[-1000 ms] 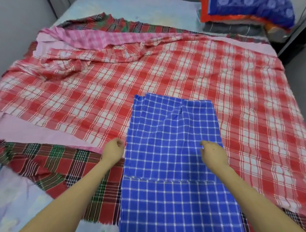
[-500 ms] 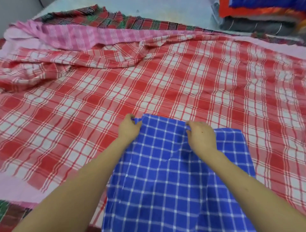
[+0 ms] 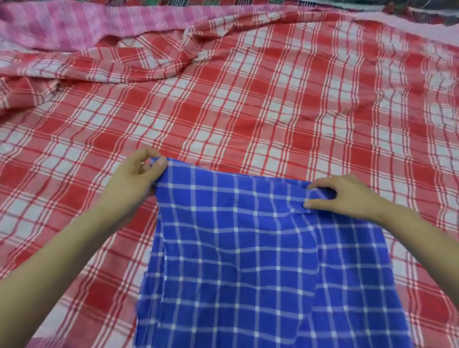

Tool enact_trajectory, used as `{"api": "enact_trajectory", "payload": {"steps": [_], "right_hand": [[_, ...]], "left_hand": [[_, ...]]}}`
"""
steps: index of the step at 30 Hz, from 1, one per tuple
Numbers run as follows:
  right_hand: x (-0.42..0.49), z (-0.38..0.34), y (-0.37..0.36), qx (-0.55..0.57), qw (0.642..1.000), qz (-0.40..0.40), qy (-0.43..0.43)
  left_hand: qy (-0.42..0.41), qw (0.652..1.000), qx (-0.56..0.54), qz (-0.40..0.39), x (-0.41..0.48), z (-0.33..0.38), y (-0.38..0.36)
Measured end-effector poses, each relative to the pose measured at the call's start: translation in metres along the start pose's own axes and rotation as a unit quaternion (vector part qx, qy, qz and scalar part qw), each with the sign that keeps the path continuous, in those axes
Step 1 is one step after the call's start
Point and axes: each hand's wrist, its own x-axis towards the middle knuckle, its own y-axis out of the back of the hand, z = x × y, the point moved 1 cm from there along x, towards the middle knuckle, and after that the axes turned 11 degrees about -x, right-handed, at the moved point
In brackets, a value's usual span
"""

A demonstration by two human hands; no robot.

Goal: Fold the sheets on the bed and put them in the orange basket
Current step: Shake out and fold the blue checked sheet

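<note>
A blue sheet with a white check [image 3: 238, 260] lies partly folded at the near middle of the bed. It rests on a spread red-and-white plaid sheet [image 3: 248, 99]. My left hand [image 3: 135, 177] pinches the blue sheet's far left corner between thumb and fingers. My right hand [image 3: 347, 196] pinches its far right corner, where the cloth bunches into a small fold. The far edge of the blue sheet runs taut between both hands. The orange basket is out of view.
A pink checked sheet [image 3: 74, 27] lies crumpled across the far left of the bed. A darker plaid cloth [image 3: 248, 2] shows along the top edge. The red plaid sheet has raised wrinkles at the far left [image 3: 124, 72].
Both hands went from the blue sheet's sides up to its far edge. My right hand then slid along that edge to the right corner, and the view came in closer.
</note>
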Motion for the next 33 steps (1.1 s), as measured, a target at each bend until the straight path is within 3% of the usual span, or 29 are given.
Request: {"api": "enact_trajectory", "payload": {"steps": [5, 10, 13, 16, 19, 23, 25, 27, 29, 31, 33], "right_hand": [[0.0, 0.03, 0.007, -0.184, 0.98, -0.076, 0.024], [-0.002, 0.067, 0.032, -0.298, 0.943, -0.146, -0.004], [-0.002, 0.085, 0.038, -0.392, 0.9, -0.189, -0.004], [-0.003, 0.09, 0.05, -0.461, 0.871, -0.172, 0.006], [0.001, 0.093, 0.056, -0.456, 0.88, -0.128, -0.04], [0.005, 0.087, 0.022, -0.472, 0.869, -0.121, -0.082], [0.011, 0.082, 0.008, -0.463, 0.874, -0.115, -0.092], [0.014, 0.084, 0.005, -0.449, 0.879, -0.122, -0.101], [0.014, 0.092, 0.004, -0.424, 0.892, -0.116, -0.107], [0.01, 0.096, 0.009, -0.407, 0.898, -0.109, -0.125], [0.014, 0.099, 0.009, -0.427, 0.893, -0.059, -0.133]], "left_hand": [[-0.026, 0.993, 0.075, 0.082, 0.003, -0.002, 0.02], [-0.035, 0.992, 0.105, 0.066, 0.009, 0.004, 0.017], [-0.028, 0.991, 0.125, 0.041, 0.012, 0.005, 0.015], [-0.058, 0.983, 0.166, 0.047, 0.017, 0.009, 0.008], [-0.094, 0.97, 0.201, 0.103, 0.029, 0.007, 0.002], [-0.009, 0.936, 0.329, 0.124, 0.044, -0.029, -0.005], [0.059, 0.944, 0.295, 0.135, 0.051, -0.04, -0.005], [0.133, 0.966, 0.196, 0.103, 0.054, -0.048, -0.001], [0.175, 0.968, 0.169, 0.064, 0.048, -0.047, 0.004], [0.132, 0.973, 0.166, 0.088, 0.041, -0.041, 0.006], [0.032, 0.971, 0.189, 0.144, 0.037, -0.029, 0.007]]}}
